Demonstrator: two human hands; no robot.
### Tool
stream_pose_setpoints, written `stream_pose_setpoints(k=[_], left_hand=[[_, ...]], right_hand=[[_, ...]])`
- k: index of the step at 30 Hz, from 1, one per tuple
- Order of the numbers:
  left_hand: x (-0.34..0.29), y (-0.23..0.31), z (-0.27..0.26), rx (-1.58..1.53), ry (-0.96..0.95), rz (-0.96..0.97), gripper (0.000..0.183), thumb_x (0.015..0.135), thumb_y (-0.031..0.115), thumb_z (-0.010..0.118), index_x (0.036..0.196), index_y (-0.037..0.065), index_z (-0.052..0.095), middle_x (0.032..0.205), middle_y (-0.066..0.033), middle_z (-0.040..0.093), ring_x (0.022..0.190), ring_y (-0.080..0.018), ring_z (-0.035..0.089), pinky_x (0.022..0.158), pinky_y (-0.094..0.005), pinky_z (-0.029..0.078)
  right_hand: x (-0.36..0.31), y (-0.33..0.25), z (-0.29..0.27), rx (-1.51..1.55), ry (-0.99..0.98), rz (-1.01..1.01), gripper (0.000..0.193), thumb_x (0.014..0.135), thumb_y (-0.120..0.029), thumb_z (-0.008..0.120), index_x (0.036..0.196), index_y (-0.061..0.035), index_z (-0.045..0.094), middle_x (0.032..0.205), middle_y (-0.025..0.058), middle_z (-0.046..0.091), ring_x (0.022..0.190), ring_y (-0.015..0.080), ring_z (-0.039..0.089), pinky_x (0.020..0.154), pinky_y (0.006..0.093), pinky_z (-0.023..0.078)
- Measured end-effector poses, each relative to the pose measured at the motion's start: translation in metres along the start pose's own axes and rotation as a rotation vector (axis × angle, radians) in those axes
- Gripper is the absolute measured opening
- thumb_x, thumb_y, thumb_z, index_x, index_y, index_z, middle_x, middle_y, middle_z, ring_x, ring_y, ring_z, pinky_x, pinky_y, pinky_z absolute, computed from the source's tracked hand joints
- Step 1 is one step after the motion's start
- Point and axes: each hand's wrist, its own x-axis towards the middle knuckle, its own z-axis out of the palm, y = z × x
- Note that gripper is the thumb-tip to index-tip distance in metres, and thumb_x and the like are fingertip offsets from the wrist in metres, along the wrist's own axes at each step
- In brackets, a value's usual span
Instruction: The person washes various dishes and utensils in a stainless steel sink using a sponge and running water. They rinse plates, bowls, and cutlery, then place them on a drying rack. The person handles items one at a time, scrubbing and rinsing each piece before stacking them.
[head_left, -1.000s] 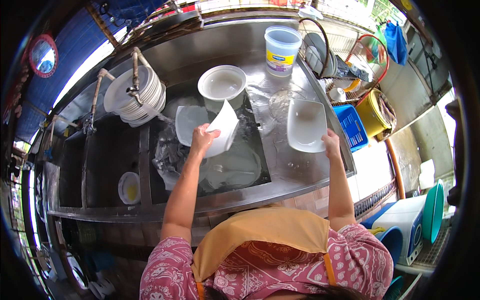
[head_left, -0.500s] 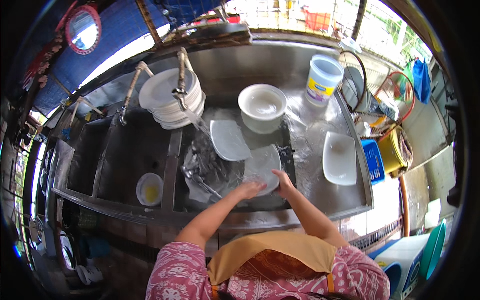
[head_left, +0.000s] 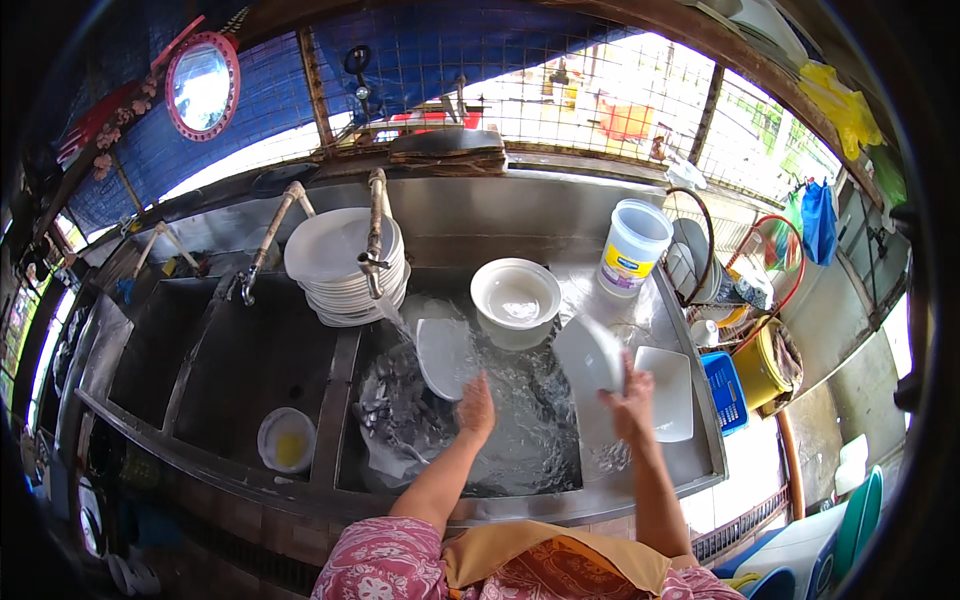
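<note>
In the water-filled sink basin, a white squared dish (head_left: pixel 446 352) lies under the running tap, and my left hand (head_left: pixel 476 410) is closed at its lower right edge. My right hand (head_left: pixel 630 398) grips another white dish (head_left: pixel 588 356), lifted and tilted over the basin's right edge and slightly blurred by motion. Beside it a third white dish (head_left: pixel 664 390) rests on the steel drainboard. Metal cutlery (head_left: pixel 395 400) lies under the water at the basin's left, partly hidden by glare and ripples.
White plates (head_left: pixel 345 245) stand stacked behind the tap (head_left: pixel 374 262). A white bowl (head_left: pixel 515 292) sits at the basin's back, with a pale plastic tub (head_left: pixel 636 245) to its right. In the left basin lies a small bowl (head_left: pixel 286 440) with something yellow inside.
My right hand has lifted a dish out of the water and carried it right, to the drainboard side. My left hand has moved from that dish to the one under the tap.
</note>
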Motion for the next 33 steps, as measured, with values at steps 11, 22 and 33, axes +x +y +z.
stream_pose_setpoints(k=[11, 22, 33], left_hand=[[0.022, -0.009, -0.029, 0.528, 0.004, 0.447, 0.017, 0.08, 0.016, 0.052, 0.088, 0.006, 0.064, 0.09, -0.013, 0.062, 0.085, -0.0246, 0.059, 0.069, -0.0371, 0.048], [0.038, 0.007, -0.172, -0.845, -0.258, -0.302, 0.026, 0.081, 0.025, 0.064, 0.089, 0.001, 0.061, 0.078, -0.0053, 0.062, 0.061, -0.0135, 0.055, 0.044, -0.0272, 0.042], [-0.059, 0.049, -0.117, -1.139, -0.025, -0.428, 0.021, 0.084, 0.021, 0.061, 0.08, 0.001, 0.061, 0.067, -0.0031, 0.059, 0.046, -0.0096, 0.051, 0.036, -0.0257, 0.04]], right_hand=[[0.045, 0.263, -0.084, 0.891, -0.102, 0.68, 0.009, 0.064, -0.011, 0.052, 0.058, -0.0054, 0.052, 0.054, 0.0052, 0.048, 0.045, 0.0184, 0.049, 0.041, 0.0307, 0.037], [0.039, 0.235, -0.07, 0.076, -0.123, 0.552, 0.011, 0.058, -0.001, 0.065, 0.069, 0.0024, 0.064, 0.065, 0.0142, 0.062, 0.056, 0.0307, 0.059, 0.055, 0.0373, 0.051], [-0.016, 0.096, 0.003, -0.503, 0.404, -0.179, 0.045, 0.062, -0.012, 0.071, 0.105, -0.0043, 0.059, 0.12, 0.015, 0.046, 0.116, 0.0331, 0.043, 0.092, 0.0377, 0.042]])
